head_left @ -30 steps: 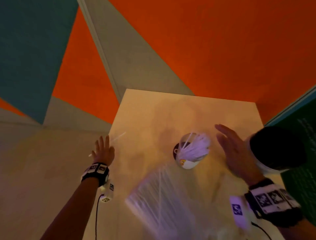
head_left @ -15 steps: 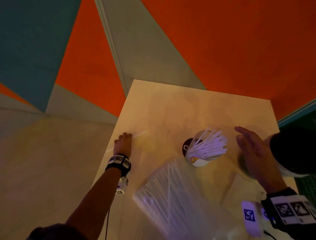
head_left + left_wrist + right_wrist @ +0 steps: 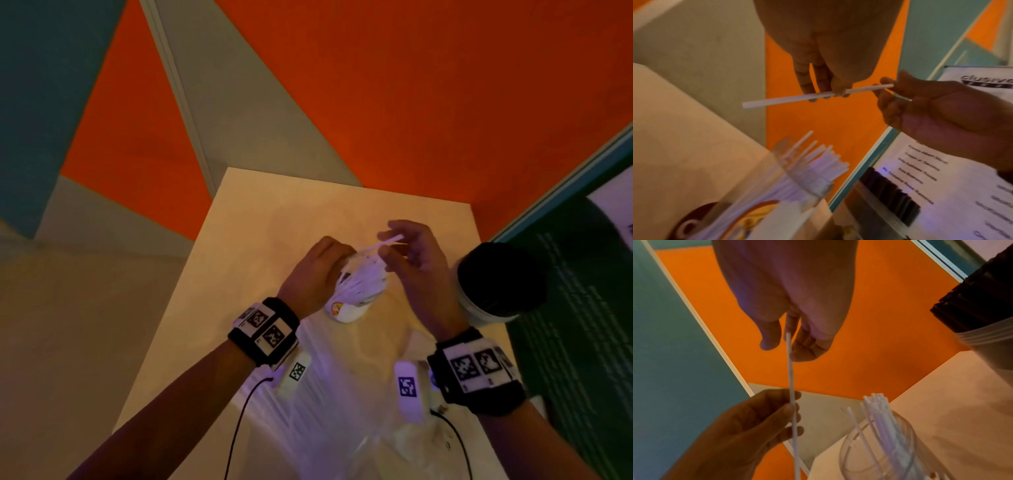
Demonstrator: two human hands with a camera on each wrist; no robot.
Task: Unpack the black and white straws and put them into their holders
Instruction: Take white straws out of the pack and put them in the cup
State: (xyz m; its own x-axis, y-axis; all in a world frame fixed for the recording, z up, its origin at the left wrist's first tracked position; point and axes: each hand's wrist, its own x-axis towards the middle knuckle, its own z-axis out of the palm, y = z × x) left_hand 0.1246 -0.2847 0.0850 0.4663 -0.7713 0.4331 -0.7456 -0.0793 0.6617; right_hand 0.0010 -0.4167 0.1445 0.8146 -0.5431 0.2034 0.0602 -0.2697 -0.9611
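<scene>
A single white straw [image 3: 387, 244] [image 3: 797, 98] [image 3: 791, 378] is stretched between my two hands, just above the clear holder cup [image 3: 352, 308] [image 3: 890, 443] full of white straws [image 3: 813, 168]. My left hand [image 3: 329, 267] [image 3: 830, 95] [image 3: 791, 415] pinches it near the middle. My right hand [image 3: 394, 246] [image 3: 885, 87] [image 3: 791, 345] pinches its far end. The second holder with black straws [image 3: 500, 277] [image 3: 892, 193] [image 3: 978, 305] stands at the right of the table.
A crumpled clear plastic bag [image 3: 329, 411] lies on the pale table [image 3: 260, 219] in front of the cup. A dark green board with printed text [image 3: 582, 325] borders the right side. Orange, grey and teal floor [image 3: 411, 102] lies beyond the table's edges.
My left hand left the table's left edge, where a loose straw lay, and came up over the cup holding a straw. My right hand closed onto the straw's other end.
</scene>
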